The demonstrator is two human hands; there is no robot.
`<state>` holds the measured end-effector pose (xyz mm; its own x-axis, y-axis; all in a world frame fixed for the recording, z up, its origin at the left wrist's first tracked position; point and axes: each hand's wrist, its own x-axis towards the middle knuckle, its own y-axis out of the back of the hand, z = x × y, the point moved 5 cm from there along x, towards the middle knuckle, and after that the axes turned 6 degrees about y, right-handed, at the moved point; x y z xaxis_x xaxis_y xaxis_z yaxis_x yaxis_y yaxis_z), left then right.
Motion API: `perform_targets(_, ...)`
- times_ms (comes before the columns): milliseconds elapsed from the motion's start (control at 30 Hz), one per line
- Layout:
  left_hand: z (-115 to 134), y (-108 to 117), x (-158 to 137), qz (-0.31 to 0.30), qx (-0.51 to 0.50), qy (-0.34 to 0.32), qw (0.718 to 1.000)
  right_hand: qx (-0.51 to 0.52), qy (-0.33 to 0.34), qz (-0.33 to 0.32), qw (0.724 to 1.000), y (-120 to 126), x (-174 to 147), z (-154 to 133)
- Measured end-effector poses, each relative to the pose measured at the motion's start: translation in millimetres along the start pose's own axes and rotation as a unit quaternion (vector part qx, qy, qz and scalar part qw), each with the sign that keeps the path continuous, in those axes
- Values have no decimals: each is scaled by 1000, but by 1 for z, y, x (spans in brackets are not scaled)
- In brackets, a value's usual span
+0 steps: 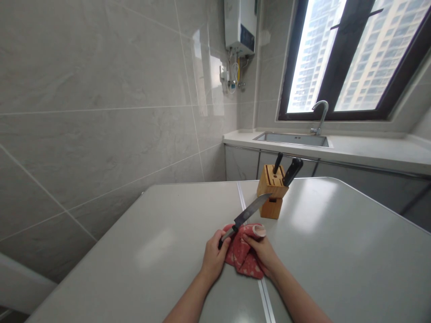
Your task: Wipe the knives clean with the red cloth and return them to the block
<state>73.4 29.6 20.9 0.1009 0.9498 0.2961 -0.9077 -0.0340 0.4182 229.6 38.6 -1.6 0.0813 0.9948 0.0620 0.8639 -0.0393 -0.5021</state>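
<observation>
My left hand [214,254] is wrapped round the dark handle of a kitchen knife [252,211]. Its blade slants up and to the right, the tip overlapping the front of the knife block in view. In my right hand [266,255] a red cloth with pale spots [243,252] is bunched, thumb and fingers closed on it. The cloth hangs beside and below the knife handle, close to the base of the blade. Just beyond the blade stands a wooden knife block [269,193], with two black-handled tools [292,172] sitting in its slots.
The pale table [175,278] has a white seam strip running down its middle. Tiled wall [101,143] borders its left side. Behind it is a counter [370,148] with a sink [291,139] and faucet [322,114], under a window. A water heater [239,27] hangs in the corner.
</observation>
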Motion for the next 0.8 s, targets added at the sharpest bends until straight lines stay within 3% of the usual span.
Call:
perform_targets(167, 2, 1, 0, -2, 1, 6, 1000, -1, -5, -16, 1000, 0, -1, 0)
perform_targets(400, 8, -6, -4, -41, 44, -35, 998, -18, -11, -22, 1000, 5, 1, 7)
perform_targets(800, 8, -7, -7, -24, 81, -46, 995, 14, 18, -21, 1000, 1, 2, 3)
